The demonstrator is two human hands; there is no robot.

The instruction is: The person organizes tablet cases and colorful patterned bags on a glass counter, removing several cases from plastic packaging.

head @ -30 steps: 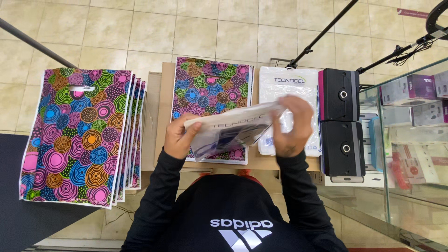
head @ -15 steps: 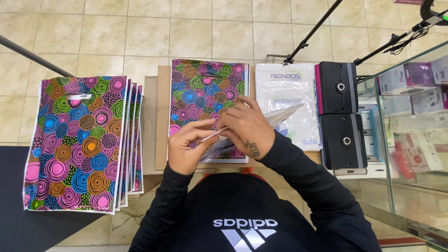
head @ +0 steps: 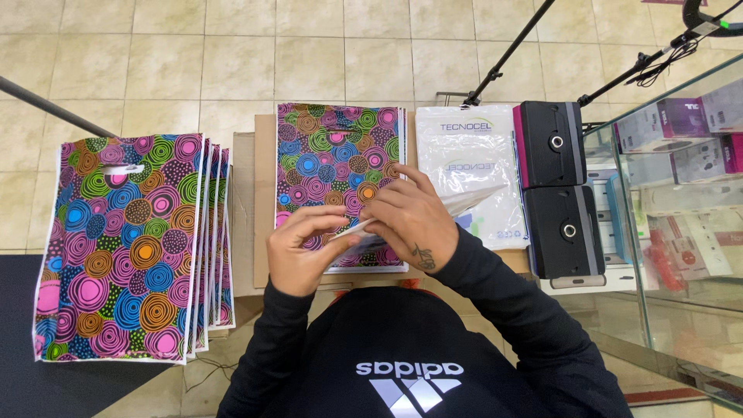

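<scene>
Right hand (head: 409,220), centre frame, lies flat over a thin clear-white plastic pouch (head: 464,203), fingers closed onto it from above; looks like it pins the film so it won't slide. Left hand (head: 303,249), just left of it, is curled, thumb and fingertips pinching the pouch's near-left edge, probably to hold that end. The pouch tapers to a point toward frame right, so it sits tilted, partly off the surface. Directly under both hands: a colourful circle-print bag (head: 334,159) lying flat on a brown cardboard bench (head: 264,201), serving as work pad. Right of it, touching, 1 white plastic bag (head: 472,155), then 2 black boxes (head: 559,190) stacked top-to-bottom in frame. Far left, well apart, a fanned stack of circle-print bags (head: 124,248), edges offset, likely for easy picking.
</scene>
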